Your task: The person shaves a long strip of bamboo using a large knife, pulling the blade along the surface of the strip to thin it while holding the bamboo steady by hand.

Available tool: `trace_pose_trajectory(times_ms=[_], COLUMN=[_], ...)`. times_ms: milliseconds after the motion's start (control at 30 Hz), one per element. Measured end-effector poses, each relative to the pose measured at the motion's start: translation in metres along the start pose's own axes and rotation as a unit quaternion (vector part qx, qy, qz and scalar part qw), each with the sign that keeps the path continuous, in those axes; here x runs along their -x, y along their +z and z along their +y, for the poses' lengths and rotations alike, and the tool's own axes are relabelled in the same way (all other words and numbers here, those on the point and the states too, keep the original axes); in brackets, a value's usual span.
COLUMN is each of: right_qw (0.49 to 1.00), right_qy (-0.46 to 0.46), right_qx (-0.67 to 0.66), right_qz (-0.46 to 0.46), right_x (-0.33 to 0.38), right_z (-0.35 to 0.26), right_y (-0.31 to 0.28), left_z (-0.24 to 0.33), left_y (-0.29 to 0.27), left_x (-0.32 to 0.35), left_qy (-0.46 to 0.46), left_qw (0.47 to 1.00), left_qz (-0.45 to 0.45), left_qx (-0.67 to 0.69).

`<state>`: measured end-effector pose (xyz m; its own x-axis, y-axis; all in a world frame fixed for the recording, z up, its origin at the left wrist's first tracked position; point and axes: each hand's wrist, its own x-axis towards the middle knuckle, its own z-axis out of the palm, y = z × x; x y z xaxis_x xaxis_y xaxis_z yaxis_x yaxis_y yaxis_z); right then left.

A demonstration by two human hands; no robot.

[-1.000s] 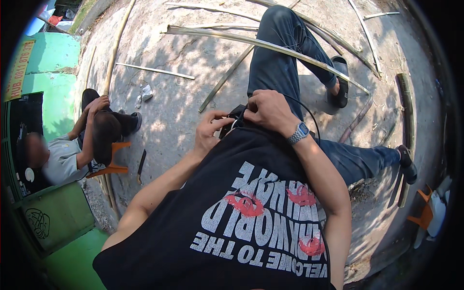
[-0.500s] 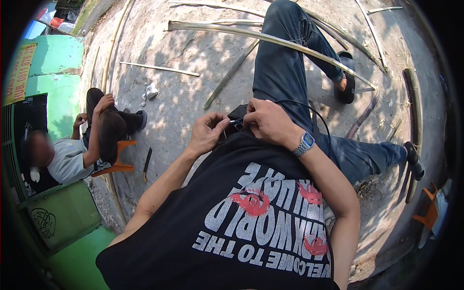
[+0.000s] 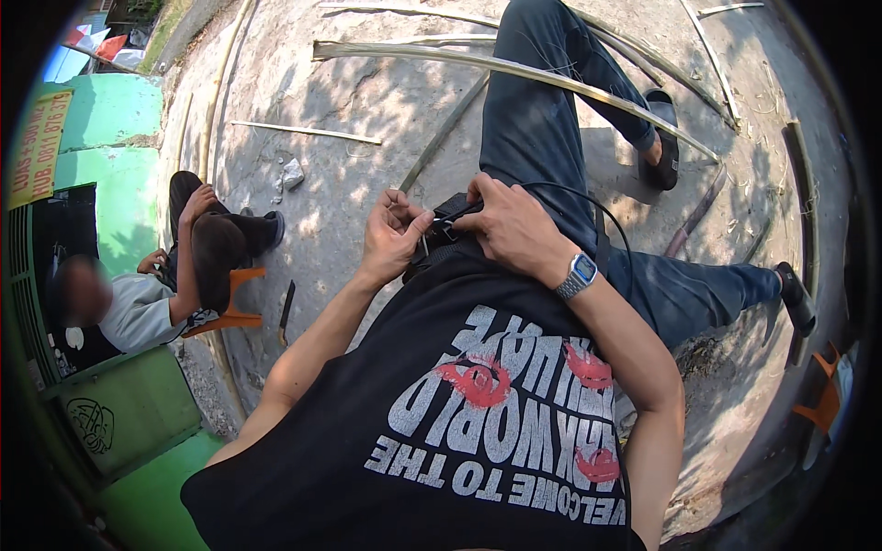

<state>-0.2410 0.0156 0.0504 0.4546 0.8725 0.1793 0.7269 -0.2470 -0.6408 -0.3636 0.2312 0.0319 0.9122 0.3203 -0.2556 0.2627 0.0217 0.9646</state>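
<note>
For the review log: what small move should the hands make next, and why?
Probably the left hand should steady the black item at the waist while the right hand adjusts it: both hands' fingers meet there. A black cable loops beside the right hand; whether it is attached, I cannot tell.

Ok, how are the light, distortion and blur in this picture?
Head view: sun and shade dapple the ground; head view, right rim: the dark pole looks bowed by the fisheye; head view, left: the seated person's head is blurred; head view, centre: the handled black item shows little detail.
</note>
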Motion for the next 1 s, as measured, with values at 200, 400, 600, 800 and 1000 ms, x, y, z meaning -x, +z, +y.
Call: trace_pose_trajectory(times_ms=[200, 400, 600, 800, 1000], right_qw=[1.0, 0.997, 0.998, 0.998, 0.998], right_qy=[-0.008, -0.023, -0.012, -0.015, -0.024], right_qx=[-0.005, -0.019, -0.018, -0.04, -0.043], right_qz=[0.013, 0.069, 0.051, 0.044, 0.029], right_x=[-0.002, 0.001, 0.0, 0.001, -0.005], right_z=[0.0, 0.003, 0.003, 0.002, 0.0], right_y=[0.003, 0.006, 0.001, 0.004, 0.001], left_z=[0.004, 0.007, 0.011, 0.009, 0.008], left_y=[-0.002, -0.003, -0.001, -0.002, -0.003], left_x=[-0.001, -0.005, -0.009, -0.003, -0.005], left_qy=[0.0, -0.019, -0.023, -0.027, -0.021], left_qw=[1.0, 0.999, 0.999, 0.998, 0.999], left_qz=[-0.013, -0.025, -0.036, -0.038, -0.043], left_qx=[0.007, -0.007, -0.006, -0.037, -0.016])
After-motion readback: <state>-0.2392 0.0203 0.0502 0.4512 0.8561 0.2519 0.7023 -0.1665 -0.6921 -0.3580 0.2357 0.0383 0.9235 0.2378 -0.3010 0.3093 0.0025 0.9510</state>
